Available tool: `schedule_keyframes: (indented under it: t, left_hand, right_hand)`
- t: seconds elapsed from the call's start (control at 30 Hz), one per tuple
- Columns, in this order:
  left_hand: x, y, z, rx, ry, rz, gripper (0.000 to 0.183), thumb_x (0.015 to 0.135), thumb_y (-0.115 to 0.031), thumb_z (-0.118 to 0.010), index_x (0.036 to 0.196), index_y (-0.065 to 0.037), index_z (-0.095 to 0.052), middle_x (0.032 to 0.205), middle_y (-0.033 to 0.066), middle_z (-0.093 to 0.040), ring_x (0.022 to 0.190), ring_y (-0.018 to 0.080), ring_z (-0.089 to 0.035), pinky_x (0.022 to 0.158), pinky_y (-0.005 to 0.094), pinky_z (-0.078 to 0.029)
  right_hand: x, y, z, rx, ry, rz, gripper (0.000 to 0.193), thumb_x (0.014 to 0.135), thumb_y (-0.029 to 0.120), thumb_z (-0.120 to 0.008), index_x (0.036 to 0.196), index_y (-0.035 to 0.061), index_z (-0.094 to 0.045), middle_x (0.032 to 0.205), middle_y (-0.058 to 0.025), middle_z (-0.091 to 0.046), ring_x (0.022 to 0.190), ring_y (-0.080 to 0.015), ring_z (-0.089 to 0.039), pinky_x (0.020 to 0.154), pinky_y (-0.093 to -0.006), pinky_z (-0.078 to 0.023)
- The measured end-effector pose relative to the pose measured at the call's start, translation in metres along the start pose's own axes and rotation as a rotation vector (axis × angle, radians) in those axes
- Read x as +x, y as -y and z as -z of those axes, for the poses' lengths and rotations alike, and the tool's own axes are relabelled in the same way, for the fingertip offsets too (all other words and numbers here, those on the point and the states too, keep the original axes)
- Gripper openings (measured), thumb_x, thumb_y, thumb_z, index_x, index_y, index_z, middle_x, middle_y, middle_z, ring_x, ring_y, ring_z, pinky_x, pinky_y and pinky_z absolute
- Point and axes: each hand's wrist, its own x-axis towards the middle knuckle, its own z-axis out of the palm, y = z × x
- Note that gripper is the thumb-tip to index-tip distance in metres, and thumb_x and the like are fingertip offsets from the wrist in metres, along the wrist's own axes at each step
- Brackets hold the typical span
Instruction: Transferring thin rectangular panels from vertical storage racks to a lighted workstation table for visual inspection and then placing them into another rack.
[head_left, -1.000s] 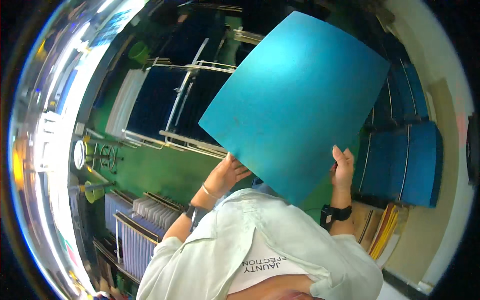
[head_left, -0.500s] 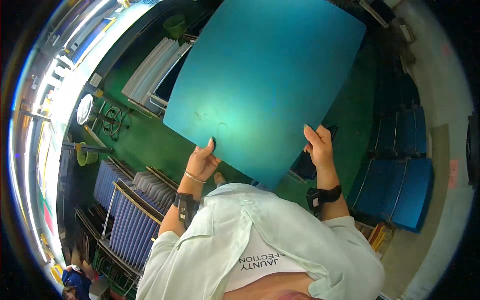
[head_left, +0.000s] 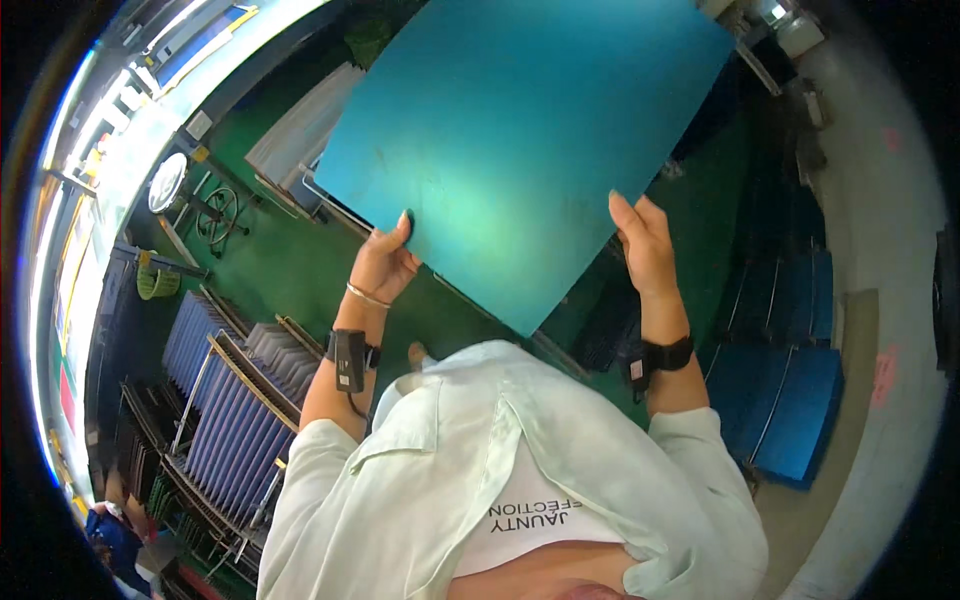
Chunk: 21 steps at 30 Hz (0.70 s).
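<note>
I hold a large thin teal-blue sheet point(head_left: 520, 140) up in front of me with both hands, and it fills the top middle of the view. My left hand point(head_left: 382, 263) grips its lower left edge, with a bracelet and a black wrist device below it. My right hand point(head_left: 643, 240) grips the lower right edge, thumb on the face of the sheet, a black watch on the wrist. The sheet hides most of what lies beyond it.
The floor is green point(head_left: 290, 270). Metal racks holding several upright blue-grey sheets point(head_left: 215, 390) stand at the lower left. Stacks of dark blue sheets point(head_left: 790, 400) lie at the right. A white round gauge and handwheel point(head_left: 190, 200) sit at the left.
The sheet has swung from the right toward the middle and upward, now larger and closer in view. My hands kept their grip on its lower edges, and my view turned left.
</note>
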Motion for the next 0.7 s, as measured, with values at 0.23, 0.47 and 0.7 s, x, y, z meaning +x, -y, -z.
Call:
schedule_keyframes:
  t: [0.23, 0.47, 0.7]
  left_hand:
    - [-0.008, 0.004, -0.003, 0.058, 0.083, -0.012, 0.021, 0.096, -0.013, -0.055, 0.116, -0.004, -0.056, 0.097, 0.0058, -0.068, 0.078, 0.0144, -0.068, 0.067, 0.0265, -0.059]
    - [-0.014, 0.003, -0.006, 0.282, -0.046, 0.057, 0.028, 0.095, -0.012, -0.057, 0.122, -0.006, -0.053, 0.11, 0.0037, -0.064, 0.09, 0.0144, -0.064, 0.076, 0.0295, -0.054]
    - [0.014, 0.021, 0.022, 0.28, -0.111, 0.074, 0.038, 0.096, -0.025, -0.058, 0.127, -0.005, -0.048, 0.121, 0.0053, -0.058, 0.104, 0.0187, -0.059, 0.084, 0.0358, -0.052]
  right_hand:
    - [-0.002, 0.006, -0.001, 0.373, -0.026, -0.034, 0.036, 0.091, 0.007, -0.059, 0.126, 0.0014, -0.052, 0.117, -0.0074, -0.06, 0.107, -0.017, -0.056, 0.094, -0.0323, -0.043]
    - [-0.002, -0.01, 0.004, 0.697, -0.25, -0.113, 0.037, 0.093, 0.011, -0.058, 0.127, -0.0009, -0.05, 0.125, -0.0131, -0.056, 0.113, -0.028, -0.056, 0.098, -0.0461, -0.045]
    - [-0.007, -0.005, -0.019, 0.366, -0.276, 0.047, 0.047, 0.085, 0.017, -0.071, 0.124, -0.0004, -0.053, 0.117, -0.0085, -0.06, 0.106, -0.0217, -0.056, 0.095, -0.0363, -0.043]
